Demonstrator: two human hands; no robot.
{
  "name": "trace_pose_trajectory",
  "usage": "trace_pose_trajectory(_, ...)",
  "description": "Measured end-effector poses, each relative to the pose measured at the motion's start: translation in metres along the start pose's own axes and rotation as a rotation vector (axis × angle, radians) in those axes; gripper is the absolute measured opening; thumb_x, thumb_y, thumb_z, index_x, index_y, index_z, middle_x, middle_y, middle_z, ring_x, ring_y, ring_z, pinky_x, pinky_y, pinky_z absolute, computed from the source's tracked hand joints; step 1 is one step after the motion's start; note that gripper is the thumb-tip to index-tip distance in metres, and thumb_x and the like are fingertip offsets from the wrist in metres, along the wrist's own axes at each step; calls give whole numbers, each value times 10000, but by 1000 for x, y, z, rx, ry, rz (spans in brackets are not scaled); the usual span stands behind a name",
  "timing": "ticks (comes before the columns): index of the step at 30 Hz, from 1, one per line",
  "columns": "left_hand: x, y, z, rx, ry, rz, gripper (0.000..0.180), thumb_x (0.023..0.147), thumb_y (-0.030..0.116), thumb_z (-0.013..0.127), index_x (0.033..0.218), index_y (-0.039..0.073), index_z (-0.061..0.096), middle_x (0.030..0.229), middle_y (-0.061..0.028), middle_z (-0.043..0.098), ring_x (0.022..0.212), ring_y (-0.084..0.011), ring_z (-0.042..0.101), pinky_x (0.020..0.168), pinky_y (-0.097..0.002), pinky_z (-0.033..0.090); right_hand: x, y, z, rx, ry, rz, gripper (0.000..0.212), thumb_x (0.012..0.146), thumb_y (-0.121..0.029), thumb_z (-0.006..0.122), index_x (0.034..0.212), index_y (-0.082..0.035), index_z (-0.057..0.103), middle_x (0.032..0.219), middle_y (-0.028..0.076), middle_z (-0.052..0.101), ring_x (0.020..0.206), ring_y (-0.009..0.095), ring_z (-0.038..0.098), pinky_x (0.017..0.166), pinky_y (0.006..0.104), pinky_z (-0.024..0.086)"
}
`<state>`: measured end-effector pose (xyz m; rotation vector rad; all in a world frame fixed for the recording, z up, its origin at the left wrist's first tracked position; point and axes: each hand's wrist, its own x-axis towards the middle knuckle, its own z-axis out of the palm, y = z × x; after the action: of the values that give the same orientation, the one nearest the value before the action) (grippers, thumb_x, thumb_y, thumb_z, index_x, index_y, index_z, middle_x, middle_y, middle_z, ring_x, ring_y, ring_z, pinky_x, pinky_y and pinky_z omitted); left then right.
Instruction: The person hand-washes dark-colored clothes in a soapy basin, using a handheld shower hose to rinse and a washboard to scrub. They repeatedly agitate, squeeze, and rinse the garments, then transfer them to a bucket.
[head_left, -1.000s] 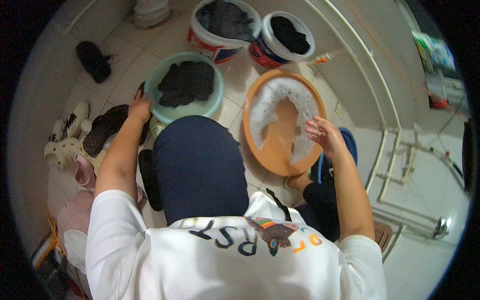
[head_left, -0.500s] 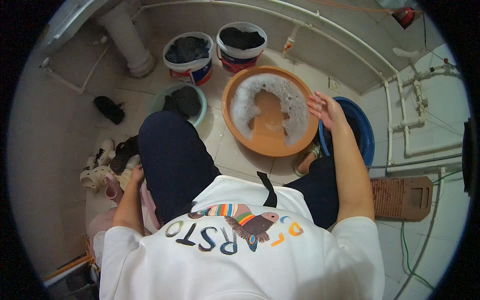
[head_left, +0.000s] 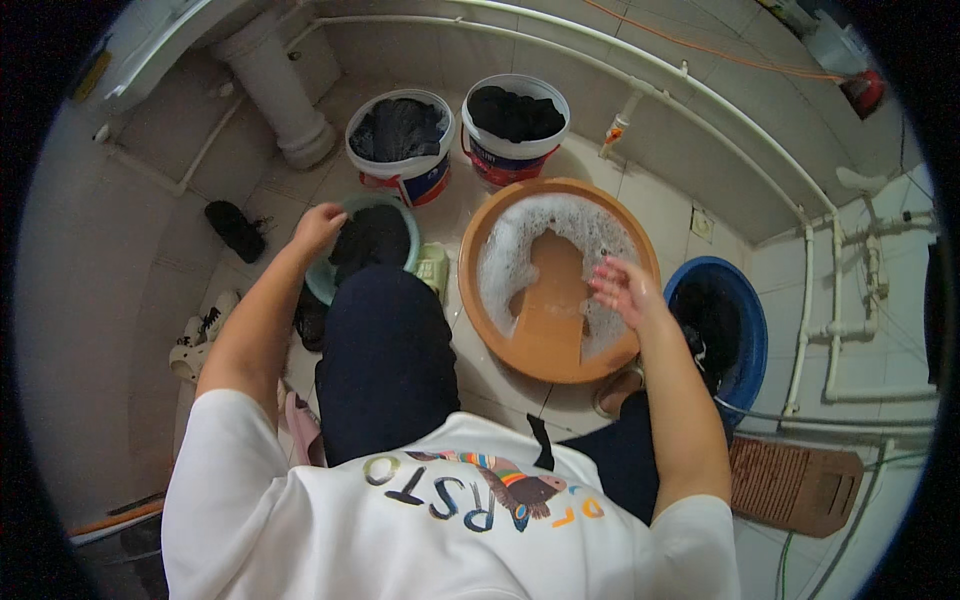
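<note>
Orange basin (head_left: 548, 371) sits on pale floor tiles (head_left: 480, 375), suds (head_left: 505, 255) hiding part of it. Right hand (head_left: 625, 290) over the rim, fingers spread, empty. Left hand (head_left: 320, 226) by dark cloth (head_left: 378, 238), fingers curled, can't tell if gripping. White pipes (head_left: 645, 88) line the wall (head_left: 435, 58).

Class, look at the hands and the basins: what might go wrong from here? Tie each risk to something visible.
The right hand appears over the orange basin; a bump might slop suds onto the floor, making it slippery.

The left hand is at the rim of the green basin, contact unclear; leaning there might tip it.
</note>
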<state>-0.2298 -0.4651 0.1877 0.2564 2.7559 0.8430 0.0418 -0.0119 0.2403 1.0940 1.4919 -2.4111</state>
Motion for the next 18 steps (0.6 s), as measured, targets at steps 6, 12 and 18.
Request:
trace_pose_trajectory(6,144,72,46,70,74,3,533,786,290,588,1180,-42,452,1149,-208,517,1050,-311,513,873,-355,409,81,45,-24,-136,87,178,332,833,-259,511,1092,-54,475,946,92,570,794,198,567,653,317,478)
trace_pose_trajectory(12,240,63,106,-18,185,-387,712,679,388,687,1141,-97,445,1184,-245,473,1095,-341,474,902,-359,392,139,77,-48,-268,140,293,327,842,-262,483,1104,-66,476,952,79,577,767,171,573,620,285,473)
trace_pose_trajectory(18,243,61,96,-849,206,-437,464,636,128,670,1004,-108,518,914,-180,586,757,-273,588,702,-338,467,174,91,-62,-198,86,309,320,847,-253,470,1111,-73,476,963,76,581,794,171,571,646,287,469)
